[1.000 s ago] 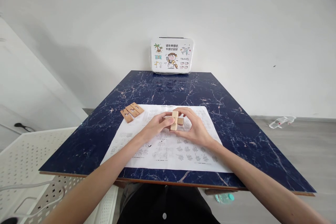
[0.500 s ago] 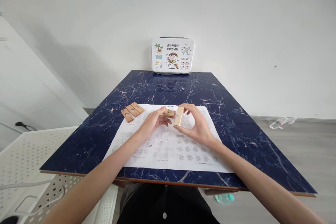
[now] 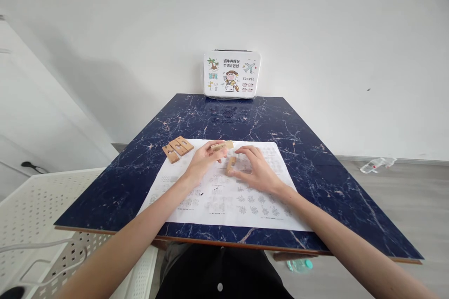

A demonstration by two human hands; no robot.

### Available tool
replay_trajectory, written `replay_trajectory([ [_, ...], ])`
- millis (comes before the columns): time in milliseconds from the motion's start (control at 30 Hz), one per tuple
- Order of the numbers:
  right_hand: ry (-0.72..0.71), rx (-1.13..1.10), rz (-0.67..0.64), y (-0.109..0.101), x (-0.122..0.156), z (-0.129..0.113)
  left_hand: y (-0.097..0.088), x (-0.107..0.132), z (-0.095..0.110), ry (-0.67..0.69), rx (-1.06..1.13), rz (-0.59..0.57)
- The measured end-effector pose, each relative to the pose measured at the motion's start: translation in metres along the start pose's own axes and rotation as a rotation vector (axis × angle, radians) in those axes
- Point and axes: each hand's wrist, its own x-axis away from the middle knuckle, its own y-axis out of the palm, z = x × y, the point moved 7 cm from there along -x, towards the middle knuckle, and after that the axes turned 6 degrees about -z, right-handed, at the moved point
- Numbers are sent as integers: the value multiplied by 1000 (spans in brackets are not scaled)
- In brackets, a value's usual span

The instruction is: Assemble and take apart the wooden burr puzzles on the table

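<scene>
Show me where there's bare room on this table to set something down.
Free: the table between box and paper, plus its stretch between the paper, right forearm and right edge. Crowded: mid-paper, where left hand, right hand and wooden blocks cluster, and the paper's far left corner, with three wooden pieces.

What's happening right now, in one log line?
Left hand: holds wooden block | right hand: thumb at second block, grip unclear | paper: below both hands | three flat pieces: paper's far-left corner
</scene>
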Motion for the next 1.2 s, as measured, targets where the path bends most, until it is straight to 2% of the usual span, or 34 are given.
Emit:
replay_trajectory([
  [133,5,-165,71,-13,-2,-8,11,6,10,57,-110,-92],
  [233,54,-251,70,-15,-2,-8,20,10,15,98,-239,-157],
  [467,113,-433,31,-13,-4,2,27,17,25,246,-489,-172],
  [633,128,-604,-1,-9,-6,6,31,20,30,327,-615,-148],
  [767,121,-658,6,-8,-6,5,30,19,27,348,-657,-124],
  [900,87,-741,37,-12,-5,1,20,15,21,324,-698,-26],
  [1000,125,-824,87,-15,-5,6,10,13,19,276,-700,53],
  [1100,225,-775,147,-18,-4,17,3,10,19,245,-696,113],
  [1200,315,-619,154,-19,-3,25,-4,7,16,220,-711,131],
])
